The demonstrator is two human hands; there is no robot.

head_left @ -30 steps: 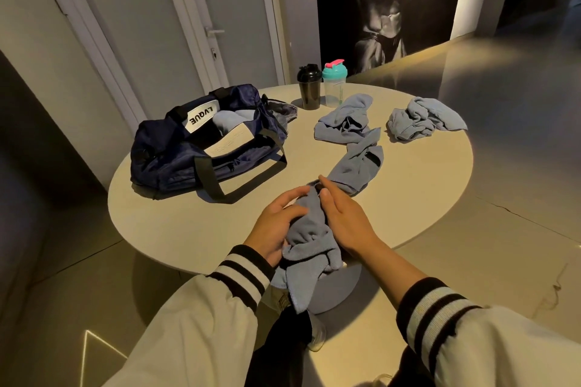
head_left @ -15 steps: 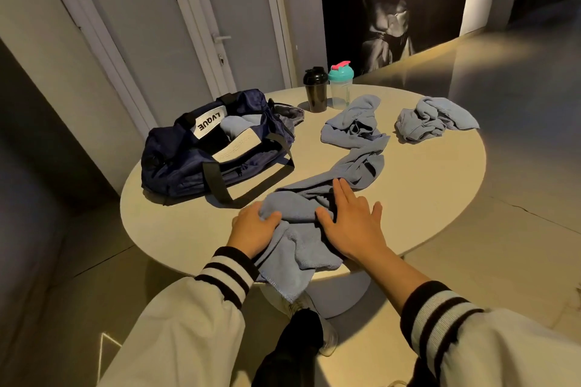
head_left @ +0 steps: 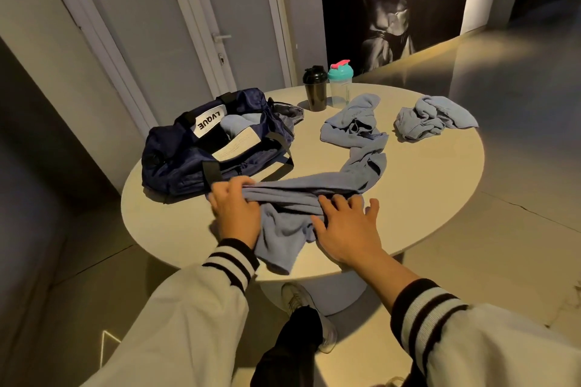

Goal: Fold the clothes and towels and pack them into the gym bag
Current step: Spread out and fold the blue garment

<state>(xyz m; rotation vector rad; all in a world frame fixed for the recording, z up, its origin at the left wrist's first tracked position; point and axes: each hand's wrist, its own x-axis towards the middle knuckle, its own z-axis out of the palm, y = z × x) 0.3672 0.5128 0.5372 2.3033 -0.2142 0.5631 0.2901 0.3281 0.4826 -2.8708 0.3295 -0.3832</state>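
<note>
The round surface [head_left: 440, 198] carries everything, and its near edge has been kept for folding, presumably because it lies within easy reach. The bag [head_left: 188, 166] is set at the left edge with its mouth open and facing up, so that folded pieces can be dropped straight in; something pale blue is already seen inside it, though what it is cannot be told. A long blue garment [head_left: 314, 188] is drawn across the surface from the middle down to the near edge, where one end is draped over the rim; it appears to be laid out lengthwise so that it can be flattened before a fold is made, and whether it is a towel or clothing cannot be made out. Its far end is touching, or is perhaps joined to, a crumpled blue piece [head_left: 349, 126] lying toward the far edge. A second heap [head_left: 434, 121] is left by the right edge, well apart, evidently waiting its turn. Two shakers [head_left: 327, 88] are stood upright at the far edge, out of the way of the cloth. The left hand [head_left: 234, 207] is closed on a bunched part of the garment just beside the bag's strap, seemingly to anchor or pull it taut. The right hand [head_left: 342, 226] is spread flat with its fingers open, pressed on the cloth near the near edge, gripping nothing, apparently to hold it down.
</note>
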